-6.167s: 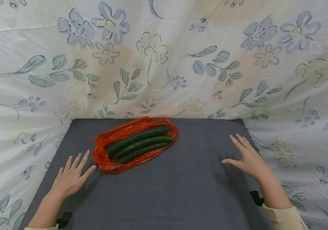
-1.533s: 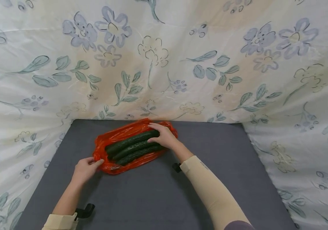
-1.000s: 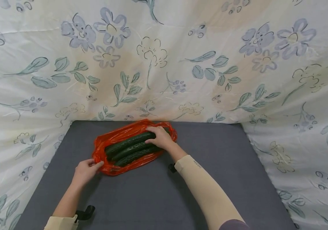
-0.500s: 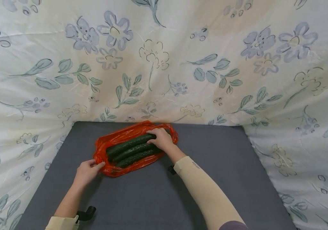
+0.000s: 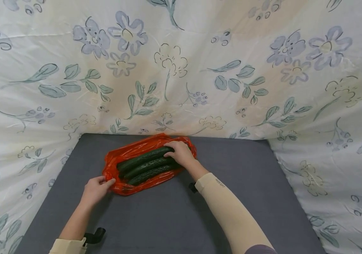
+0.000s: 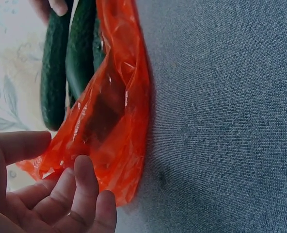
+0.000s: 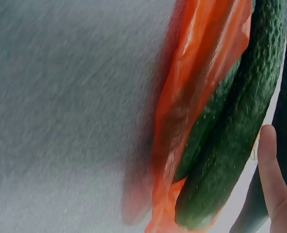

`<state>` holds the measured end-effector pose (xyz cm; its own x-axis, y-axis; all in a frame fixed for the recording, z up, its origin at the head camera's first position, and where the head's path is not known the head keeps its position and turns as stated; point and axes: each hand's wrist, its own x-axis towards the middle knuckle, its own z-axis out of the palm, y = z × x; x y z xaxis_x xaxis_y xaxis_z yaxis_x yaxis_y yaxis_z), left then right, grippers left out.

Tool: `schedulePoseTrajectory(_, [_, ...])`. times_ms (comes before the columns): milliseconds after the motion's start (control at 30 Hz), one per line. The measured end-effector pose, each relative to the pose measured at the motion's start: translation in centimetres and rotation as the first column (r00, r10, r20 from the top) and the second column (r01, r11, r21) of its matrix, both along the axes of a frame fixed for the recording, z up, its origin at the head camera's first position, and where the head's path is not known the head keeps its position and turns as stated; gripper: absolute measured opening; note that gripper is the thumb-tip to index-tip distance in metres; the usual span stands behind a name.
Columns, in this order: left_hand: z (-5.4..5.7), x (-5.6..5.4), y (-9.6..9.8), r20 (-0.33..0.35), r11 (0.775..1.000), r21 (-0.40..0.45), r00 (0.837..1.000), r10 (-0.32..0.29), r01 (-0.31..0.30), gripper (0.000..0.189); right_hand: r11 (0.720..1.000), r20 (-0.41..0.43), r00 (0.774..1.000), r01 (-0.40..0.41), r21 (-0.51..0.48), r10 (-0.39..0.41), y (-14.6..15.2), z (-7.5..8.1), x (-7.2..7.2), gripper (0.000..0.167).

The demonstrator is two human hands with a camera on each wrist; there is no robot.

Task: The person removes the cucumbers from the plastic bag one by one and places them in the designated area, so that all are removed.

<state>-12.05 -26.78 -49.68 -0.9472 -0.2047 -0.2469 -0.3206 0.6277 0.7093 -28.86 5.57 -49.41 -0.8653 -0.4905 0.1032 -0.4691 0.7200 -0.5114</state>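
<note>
Three dark green cucumbers lie side by side in an open red plastic bag on the table. My left hand pinches the bag's left rim between thumb and fingers, as the left wrist view shows from close up. From the right, my right hand reaches over the cucumbers' right ends and grips the rear cucumber, thumb toward me. The middle cucumber and front cucumber lie nearer to me. In the right wrist view a gap separates the rear cucumber from its neighbour. The right hand covers the cucumbers' right ends.
The dark grey tabletop stretches in front of and right of the bag. A flowered cloth hangs behind the table and down both sides, close behind the bag. Black wrist mounts stick out below the arms.
Both hands, spread and apart from the bag 6.2 s ago, have come in; the left took the bag's rim, the right the rear cucumber. Over the last second they stay nearly still.
</note>
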Motion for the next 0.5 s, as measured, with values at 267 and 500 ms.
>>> schedulePoseTrajectory(267, [-0.1,0.3,-0.1,0.015,1.0,0.025,1.0,0.011,-0.011,0.043,0.992,0.006,0.999,0.045,-0.122,-0.044,2.5,0.6,0.4,0.049])
schedulePoseTrajectory(500, [-0.4,0.5,-0.2,0.024,0.999,0.042,0.999,0.03,-0.031,0.05,0.986,-0.055,0.993,0.094,-0.135,-0.102,6.0,0.8,0.5,0.05])
